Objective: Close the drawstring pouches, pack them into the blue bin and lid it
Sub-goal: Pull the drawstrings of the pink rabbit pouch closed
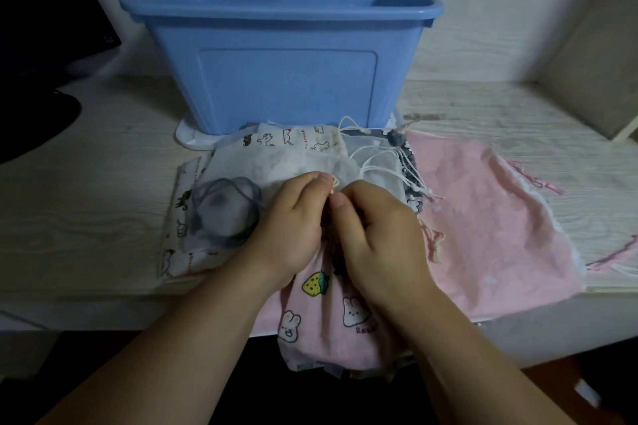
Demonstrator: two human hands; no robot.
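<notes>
Reading pouch print: "Ra…" beside a rabbit on your pink rabbit pouch (324, 321), which hangs over the table's (103, 217) near edge.
Left hand (293, 228): pinching the cream drawstring (334, 183).
Right hand (376, 235): pinching the same cord, just beside your left.
Blue bin (279, 55): lidless, behind the pouch pile (276, 155).

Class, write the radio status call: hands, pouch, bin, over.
Hands: left hand and right hand pinch cord of pink rabbit pouch. Open blue bin, no lid on. Ahead: loose pouches heaped before bin.
</notes>
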